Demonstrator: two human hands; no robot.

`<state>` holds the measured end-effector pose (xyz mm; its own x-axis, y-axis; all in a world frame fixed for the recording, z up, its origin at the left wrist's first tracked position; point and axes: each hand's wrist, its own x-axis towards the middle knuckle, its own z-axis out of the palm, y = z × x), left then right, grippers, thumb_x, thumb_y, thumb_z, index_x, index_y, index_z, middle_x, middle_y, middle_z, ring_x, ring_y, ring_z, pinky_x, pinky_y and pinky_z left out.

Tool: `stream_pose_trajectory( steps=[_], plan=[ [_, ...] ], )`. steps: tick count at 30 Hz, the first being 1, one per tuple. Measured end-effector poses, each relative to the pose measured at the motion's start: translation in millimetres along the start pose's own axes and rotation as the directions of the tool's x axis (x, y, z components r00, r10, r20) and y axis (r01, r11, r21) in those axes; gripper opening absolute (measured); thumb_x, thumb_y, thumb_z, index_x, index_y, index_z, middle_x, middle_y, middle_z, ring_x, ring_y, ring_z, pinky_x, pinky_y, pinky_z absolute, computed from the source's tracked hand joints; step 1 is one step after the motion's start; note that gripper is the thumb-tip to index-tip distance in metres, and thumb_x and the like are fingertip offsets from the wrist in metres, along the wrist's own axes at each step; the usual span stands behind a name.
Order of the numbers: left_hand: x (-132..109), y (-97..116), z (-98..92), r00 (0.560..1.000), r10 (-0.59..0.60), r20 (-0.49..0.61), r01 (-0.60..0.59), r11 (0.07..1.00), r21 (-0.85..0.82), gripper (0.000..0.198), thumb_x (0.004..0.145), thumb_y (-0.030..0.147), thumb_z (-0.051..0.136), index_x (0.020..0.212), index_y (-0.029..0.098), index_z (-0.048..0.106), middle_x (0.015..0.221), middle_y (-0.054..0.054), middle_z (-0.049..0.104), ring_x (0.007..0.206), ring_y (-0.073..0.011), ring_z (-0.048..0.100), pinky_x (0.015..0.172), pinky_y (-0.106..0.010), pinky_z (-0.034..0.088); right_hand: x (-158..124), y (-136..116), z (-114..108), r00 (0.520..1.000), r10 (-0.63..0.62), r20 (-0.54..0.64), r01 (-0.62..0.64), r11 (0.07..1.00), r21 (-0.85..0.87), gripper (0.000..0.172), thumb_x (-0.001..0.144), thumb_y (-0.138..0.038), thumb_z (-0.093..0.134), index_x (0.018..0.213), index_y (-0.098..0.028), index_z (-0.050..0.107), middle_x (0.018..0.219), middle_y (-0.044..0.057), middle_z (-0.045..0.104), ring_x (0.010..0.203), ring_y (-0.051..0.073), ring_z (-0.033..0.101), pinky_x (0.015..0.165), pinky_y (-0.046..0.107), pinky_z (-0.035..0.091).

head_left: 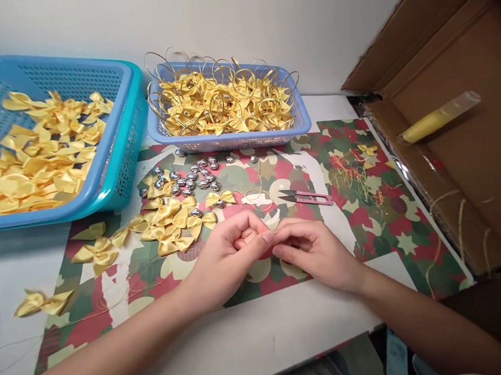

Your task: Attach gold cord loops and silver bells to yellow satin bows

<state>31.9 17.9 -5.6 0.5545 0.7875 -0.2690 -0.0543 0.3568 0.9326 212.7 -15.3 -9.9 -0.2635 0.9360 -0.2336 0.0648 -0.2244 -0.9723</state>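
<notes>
My left hand [226, 251] and my right hand [316, 251] meet fingertip to fingertip over the patterned mat [384, 219], both with fingers curled in a pinch. What they pinch is too small to make out, perhaps a thin gold thread. Just beyond my left hand lies a pile of yellow satin bows [171, 220]. Behind those sits a cluster of silver heart beads [188, 177]. Pink thread snips [308, 197] lie a little beyond my right hand.
A large blue basket [121, 156] of plain yellow bows stands at the left. A smaller lilac basket [230, 138] of bows with gold loops stands behind the beads. An open cardboard box [455, 141] with a yellow tube [439, 116] fills the right. Loose thread scraps [356, 178] lie nearby.
</notes>
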Motion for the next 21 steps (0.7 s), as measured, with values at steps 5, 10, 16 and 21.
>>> stream_pose_trajectory(
  steps=[5,10,16,21],
  plan=[
    [-0.5,-0.8,0.4,0.999,-0.033,-0.008,0.033,0.999,0.02,0.028,0.093,0.034,0.057,0.071,0.02,0.046,0.054,0.012,0.027,0.047,-0.006,0.017,0.041,-0.017,0.014,0.0,-2.5,-5.5,0.996,-0.065,-0.059,0.062,0.997,-0.048,0.009,0.085,-0.02,0.064,0.076,-0.019,0.067,0.075,0.0,0.058,0.064,0.011,0.056,0.055,0.023,0.05],
    [0.6,-1.5,4.2,0.999,-0.044,-0.004,0.044,0.999,0.012,0.029,0.094,0.037,0.056,0.073,0.02,0.044,0.054,0.012,0.028,0.047,-0.0062,0.019,0.041,-0.016,0.016,-1.4,-1.6,-7.2,0.985,-0.093,-0.144,0.104,0.992,0.075,0.009,0.084,-0.026,0.068,0.077,-0.02,0.066,0.077,0.001,0.062,0.07,0.013,0.059,0.057,0.024,0.053],
    [-0.7,-3.9,6.4,0.998,-0.065,0.006,0.065,0.998,0.022,0.029,0.094,0.041,0.055,0.076,0.021,0.045,0.056,0.011,0.029,0.047,-0.0073,0.019,0.042,-0.019,0.015,-1.5,2.2,-3.7,0.988,-0.085,-0.128,0.11,0.974,0.2,0.012,0.088,-0.033,0.068,0.082,-0.022,0.066,0.093,0.004,0.073,0.083,0.014,0.068,0.059,0.023,0.054],
    [-0.4,0.0,3.8,0.992,0.04,-0.115,-0.024,0.989,0.143,0.023,0.095,0.035,0.053,0.078,0.02,0.051,0.071,0.004,0.047,0.062,-0.0108,0.041,0.055,-0.022,0.035,-3.2,2.9,-2.4,0.968,-0.162,-0.192,0.195,0.966,0.169,0.01,0.091,-0.029,0.066,0.084,-0.023,0.064,0.089,0.002,0.075,0.085,0.015,0.07,0.072,0.027,0.057]
  ],
)
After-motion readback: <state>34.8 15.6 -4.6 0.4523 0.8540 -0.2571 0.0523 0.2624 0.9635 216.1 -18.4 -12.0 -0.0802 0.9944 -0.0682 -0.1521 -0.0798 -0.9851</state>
